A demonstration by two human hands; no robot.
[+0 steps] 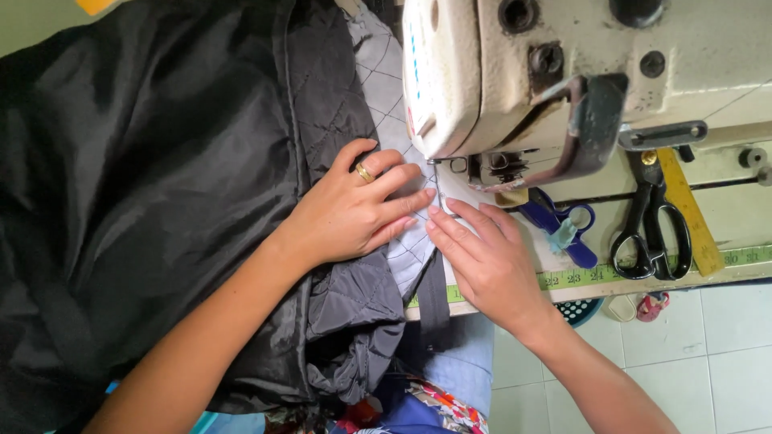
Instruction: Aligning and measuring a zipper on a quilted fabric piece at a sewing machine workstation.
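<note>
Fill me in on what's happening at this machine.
A person presses both hands flat on quilted fabric at a sewing machine. The left hand, wearing a ring, and the right hand meet fingertip to fingertip beside the needle area. Black scissors and blue snips lie to the right.

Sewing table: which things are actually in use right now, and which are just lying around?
In use:
left hand, flat on the quilted fabric
right hand, pressing the fabric edge
sewing machine
black fabric

Lying about:
black scissors
blue snips
yellow ruler
tape measure
</note>
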